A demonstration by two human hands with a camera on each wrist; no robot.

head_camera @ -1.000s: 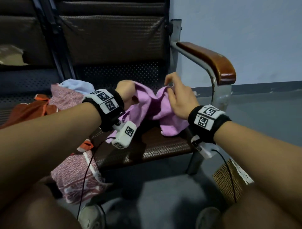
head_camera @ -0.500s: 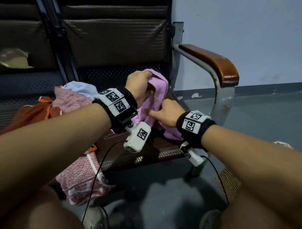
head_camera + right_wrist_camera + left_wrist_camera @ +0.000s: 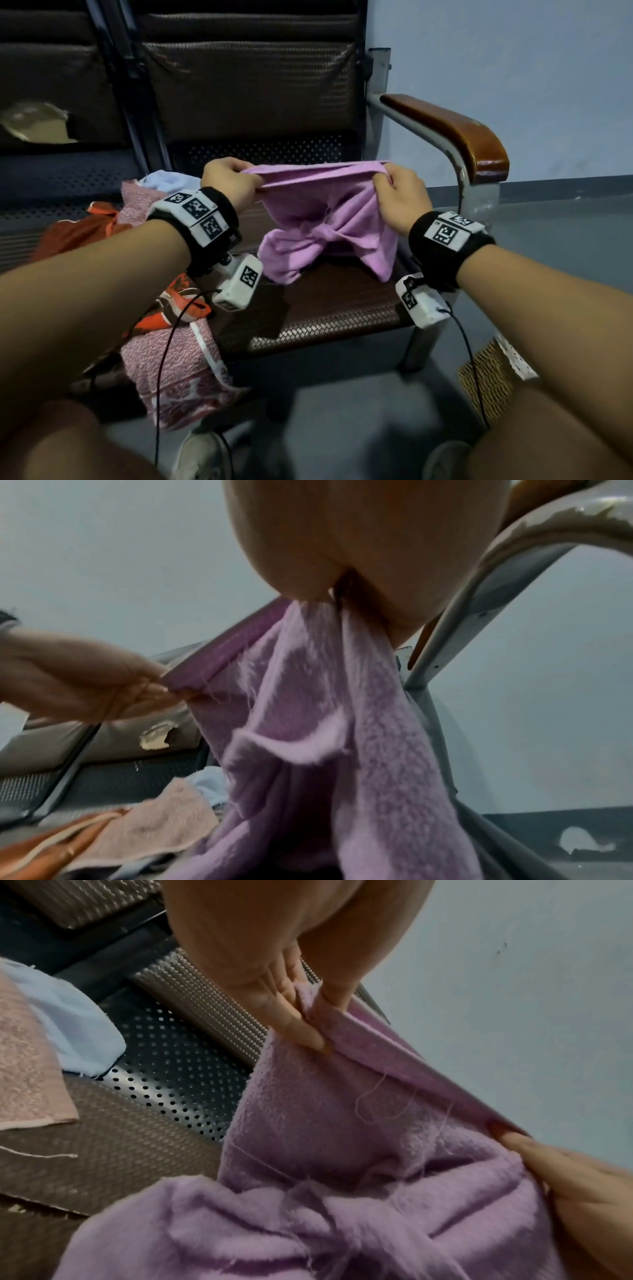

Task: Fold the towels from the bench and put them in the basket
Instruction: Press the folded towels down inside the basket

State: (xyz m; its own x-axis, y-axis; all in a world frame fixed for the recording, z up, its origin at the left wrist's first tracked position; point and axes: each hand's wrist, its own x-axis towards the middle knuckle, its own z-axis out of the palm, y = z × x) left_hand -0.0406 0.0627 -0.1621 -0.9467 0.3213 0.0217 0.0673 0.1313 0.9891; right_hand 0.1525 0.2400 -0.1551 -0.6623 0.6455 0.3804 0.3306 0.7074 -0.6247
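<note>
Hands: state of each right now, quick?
Left hand: closed, pinching one end of the purple towel's top edge.
Right hand: closed, gripping the other end of that edge.

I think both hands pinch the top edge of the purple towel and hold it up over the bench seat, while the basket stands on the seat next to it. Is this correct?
Not quite. The left hand and right hand do pinch the purple towel above the bench seat, but the basket stands on the floor beside the bench, not on the seat. The head view shows this.
</note>
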